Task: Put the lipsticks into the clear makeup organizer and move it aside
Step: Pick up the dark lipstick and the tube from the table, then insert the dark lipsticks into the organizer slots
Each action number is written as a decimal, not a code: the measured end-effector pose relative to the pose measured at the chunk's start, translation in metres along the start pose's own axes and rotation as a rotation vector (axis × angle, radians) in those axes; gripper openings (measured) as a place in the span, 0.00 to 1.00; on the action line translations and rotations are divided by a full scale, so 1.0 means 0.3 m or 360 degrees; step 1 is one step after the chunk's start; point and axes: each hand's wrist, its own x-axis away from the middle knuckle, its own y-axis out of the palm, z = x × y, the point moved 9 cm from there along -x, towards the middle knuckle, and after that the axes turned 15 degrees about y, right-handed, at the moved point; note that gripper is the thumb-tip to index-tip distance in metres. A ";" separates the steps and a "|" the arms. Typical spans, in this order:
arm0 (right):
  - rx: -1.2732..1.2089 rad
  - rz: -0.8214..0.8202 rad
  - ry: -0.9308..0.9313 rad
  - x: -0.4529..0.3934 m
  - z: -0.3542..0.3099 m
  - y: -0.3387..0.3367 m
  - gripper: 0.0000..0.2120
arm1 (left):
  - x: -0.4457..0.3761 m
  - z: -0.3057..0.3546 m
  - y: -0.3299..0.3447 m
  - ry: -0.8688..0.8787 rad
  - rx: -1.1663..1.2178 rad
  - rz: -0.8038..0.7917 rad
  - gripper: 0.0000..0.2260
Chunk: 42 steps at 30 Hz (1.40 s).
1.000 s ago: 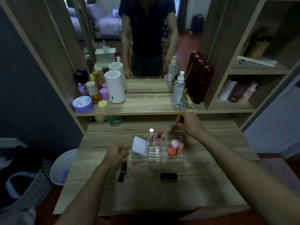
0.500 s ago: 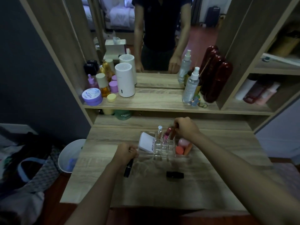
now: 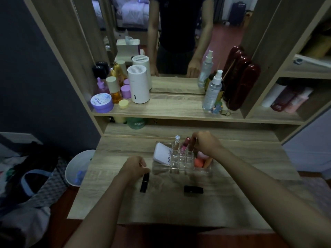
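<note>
The clear makeup organizer [image 3: 162, 168] stands mid-desk, holding a white compact [image 3: 162, 153], a silver-capped tube [image 3: 176, 142], a pink lipstick [image 3: 184, 144] and pink and orange sponges [image 3: 200, 161]. My right hand [image 3: 206, 142] is over its back row, fingers closed on a dark red lipstick [image 3: 192, 144] standing in a slot. My left hand [image 3: 134, 167] sits just left of the organizer, fingers pinched on the top of a black lipstick [image 3: 144, 182] lying on the desk. A second black lipstick [image 3: 193, 189] lies loose in front of the organizer.
A shelf behind holds a white cylinder [image 3: 138, 84], jars, bottles and a spray bottle [image 3: 212, 91] under a mirror. A dark red case [image 3: 241, 85] leans at the right. A white bin [image 3: 78, 169] stands left of the desk [image 3: 179, 208].
My right hand came down from behind the organizer and lowered the dark red lipstick into a back slot. My left hand stayed by the black lipstick.
</note>
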 end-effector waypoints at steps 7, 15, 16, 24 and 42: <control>-0.0001 0.0346 -0.0217 0.125 -0.008 -0.174 0.06 | 0.011 0.018 0.075 -0.0063 -0.0088 -0.0224 0.14; 0.0187 0.0060 -0.0468 0.323 -0.024 0.019 0.08 | 0.016 0.076 0.127 0.0074 -0.0289 -0.0363 0.04; 0.0260 0.0011 -0.0457 0.333 -0.014 0.078 0.09 | 0.016 0.076 0.133 0.0087 -0.0295 -0.0366 0.06; 0.0464 -0.0228 -0.0292 0.349 0.101 0.338 0.13 | 0.018 0.096 0.147 0.0188 -0.0266 -0.0396 0.02; -0.0211 -0.0064 -0.0182 0.296 0.072 0.139 0.10 | -0.004 0.396 0.041 0.0586 0.0178 -0.0022 0.07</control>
